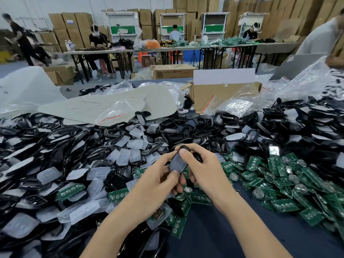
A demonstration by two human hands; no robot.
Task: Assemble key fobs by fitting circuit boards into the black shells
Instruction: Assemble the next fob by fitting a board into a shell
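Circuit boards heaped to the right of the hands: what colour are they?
The circuit boards are green; the head view shows it best.

Blue table (214, 226) bears heaped black shells (178, 125), green circuit boards (283, 175).

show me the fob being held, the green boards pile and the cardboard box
fob (177, 162), head view, on its grey face
boards (273, 164), head view, on one green board in the right-hand pile
box (201, 94), head view, on its brown front wall

Stacked cardboard boxes (71, 27) behind long folding tables (160, 50).
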